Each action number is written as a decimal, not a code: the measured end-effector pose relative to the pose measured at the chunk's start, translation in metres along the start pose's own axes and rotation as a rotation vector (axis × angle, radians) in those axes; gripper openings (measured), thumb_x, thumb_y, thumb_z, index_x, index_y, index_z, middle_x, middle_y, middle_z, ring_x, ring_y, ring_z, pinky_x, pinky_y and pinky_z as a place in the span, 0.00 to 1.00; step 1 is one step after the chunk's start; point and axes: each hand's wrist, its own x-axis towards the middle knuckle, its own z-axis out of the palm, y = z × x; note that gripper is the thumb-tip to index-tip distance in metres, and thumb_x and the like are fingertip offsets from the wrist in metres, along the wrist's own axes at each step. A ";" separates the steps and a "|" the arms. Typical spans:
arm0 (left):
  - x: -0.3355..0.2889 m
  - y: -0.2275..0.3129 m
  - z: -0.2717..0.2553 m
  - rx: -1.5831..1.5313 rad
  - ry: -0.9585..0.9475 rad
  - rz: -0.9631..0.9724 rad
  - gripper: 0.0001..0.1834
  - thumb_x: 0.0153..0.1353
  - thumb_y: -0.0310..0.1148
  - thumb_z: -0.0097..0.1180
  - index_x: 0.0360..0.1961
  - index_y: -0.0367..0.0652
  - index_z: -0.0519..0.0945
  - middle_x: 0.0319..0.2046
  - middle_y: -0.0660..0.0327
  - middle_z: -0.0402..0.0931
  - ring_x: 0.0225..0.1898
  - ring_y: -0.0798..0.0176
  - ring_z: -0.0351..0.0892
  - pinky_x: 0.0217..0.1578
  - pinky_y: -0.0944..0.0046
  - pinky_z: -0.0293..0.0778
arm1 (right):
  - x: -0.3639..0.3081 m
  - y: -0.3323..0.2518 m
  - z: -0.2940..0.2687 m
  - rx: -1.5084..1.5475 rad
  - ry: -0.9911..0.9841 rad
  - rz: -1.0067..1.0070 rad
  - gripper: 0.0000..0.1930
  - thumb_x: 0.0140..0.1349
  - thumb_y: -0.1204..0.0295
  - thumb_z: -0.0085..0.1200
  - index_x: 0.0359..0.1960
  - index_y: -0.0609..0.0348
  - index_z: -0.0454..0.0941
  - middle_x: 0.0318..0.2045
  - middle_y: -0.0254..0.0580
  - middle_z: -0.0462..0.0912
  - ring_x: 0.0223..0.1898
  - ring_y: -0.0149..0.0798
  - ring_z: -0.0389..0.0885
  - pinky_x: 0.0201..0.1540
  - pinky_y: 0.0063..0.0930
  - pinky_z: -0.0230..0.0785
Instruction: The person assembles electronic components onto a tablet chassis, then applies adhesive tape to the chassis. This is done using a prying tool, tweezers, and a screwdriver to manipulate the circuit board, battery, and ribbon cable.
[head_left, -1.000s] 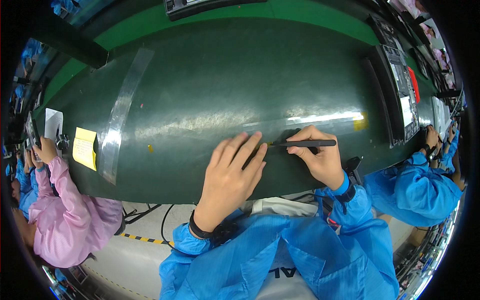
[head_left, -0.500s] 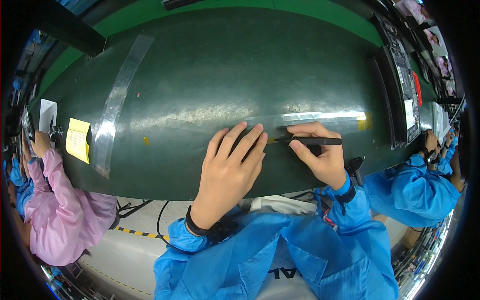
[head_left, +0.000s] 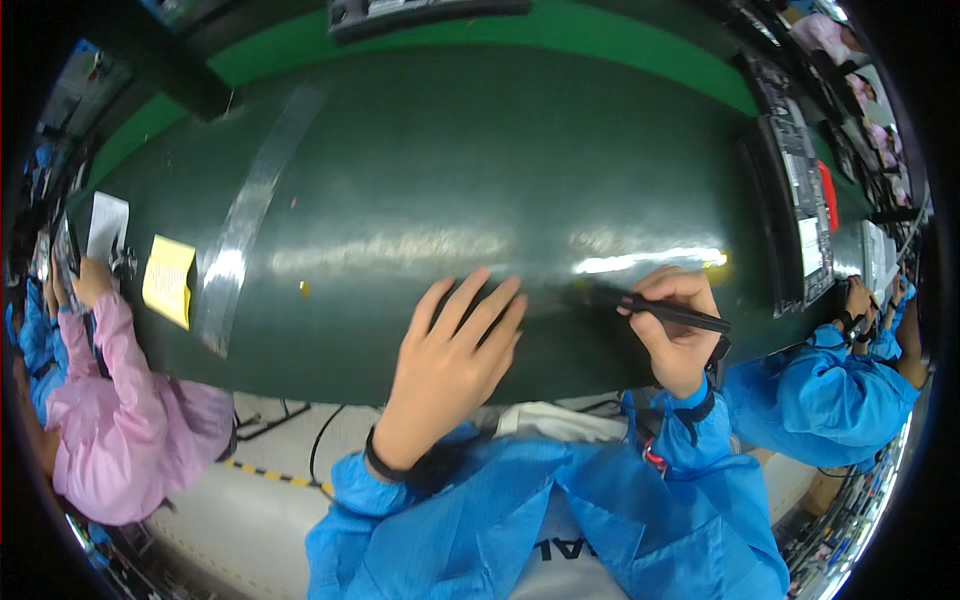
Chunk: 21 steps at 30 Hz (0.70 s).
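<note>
My left hand (head_left: 450, 360) lies flat on the dark green belt (head_left: 450, 180), fingers spread and pointing away from me, holding nothing. To its right, my right hand (head_left: 678, 330) is closed around a thin black pen-like tool (head_left: 665, 310), whose tip points left onto the belt surface near a bright glare. A gap of bare belt separates the two hands. Both my sleeves are blue.
A person in pink (head_left: 120, 400) works at the left near a yellow note (head_left: 168, 280) and white paper (head_left: 106, 225). A clear tape strip (head_left: 245, 220) crosses the belt. Someone in blue (head_left: 840, 380) sits at the right beside trays (head_left: 800, 190).
My right hand and the tool have drifted rightward, widening the gap from my left hand. My left hand stays flat on the belt.
</note>
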 end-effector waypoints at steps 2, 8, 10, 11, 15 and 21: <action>-0.008 -0.005 -0.014 0.027 -0.060 -0.023 0.19 0.59 0.29 0.67 0.53 0.46 0.86 0.61 0.63 0.80 0.67 0.51 0.73 0.67 0.44 0.67 | 0.019 -0.007 -0.024 -0.086 -0.046 -0.085 0.14 0.54 0.76 0.76 0.38 0.63 0.82 0.39 0.44 0.86 0.42 0.41 0.85 0.48 0.33 0.76; -0.018 -0.017 -0.063 0.135 -0.187 -0.047 0.15 0.58 0.28 0.67 0.47 0.41 0.87 0.56 0.60 0.81 0.59 0.48 0.76 0.61 0.43 0.70 | 0.081 -0.022 -0.074 -0.077 -0.174 0.029 0.09 0.62 0.74 0.70 0.39 0.62 0.83 0.38 0.40 0.85 0.41 0.33 0.84 0.45 0.30 0.76; -0.001 -0.018 -0.067 0.162 -0.186 -0.013 0.14 0.57 0.28 0.67 0.46 0.40 0.87 0.55 0.59 0.82 0.58 0.48 0.76 0.60 0.44 0.70 | 0.104 -0.019 -0.068 -0.093 -0.178 0.106 0.08 0.68 0.70 0.67 0.40 0.62 0.82 0.35 0.35 0.83 0.33 0.26 0.82 0.37 0.23 0.76; 0.017 -0.012 -0.069 0.197 -0.201 0.020 0.13 0.57 0.28 0.68 0.45 0.40 0.87 0.54 0.59 0.82 0.55 0.50 0.78 0.58 0.46 0.71 | 0.112 0.000 -0.066 0.056 -0.098 0.108 0.10 0.70 0.68 0.66 0.42 0.60 0.80 0.32 0.34 0.83 0.30 0.25 0.81 0.33 0.22 0.73; 0.079 0.018 -0.085 0.031 -0.284 0.166 0.12 0.57 0.29 0.68 0.43 0.41 0.88 0.48 0.61 0.85 0.48 0.54 0.81 0.51 0.56 0.75 | 0.123 0.038 -0.036 0.188 0.083 0.156 0.11 0.74 0.64 0.61 0.44 0.57 0.77 0.29 0.32 0.81 0.24 0.22 0.78 0.26 0.18 0.66; 0.212 0.050 -0.071 -1.127 -0.143 -0.017 0.28 0.76 0.49 0.51 0.32 0.32 0.84 0.29 0.55 0.83 0.29 0.62 0.81 0.32 0.61 0.75 | 0.111 0.021 -0.043 0.273 0.406 -0.073 0.10 0.70 0.70 0.66 0.44 0.60 0.78 0.28 0.27 0.79 0.25 0.18 0.72 0.28 0.18 0.64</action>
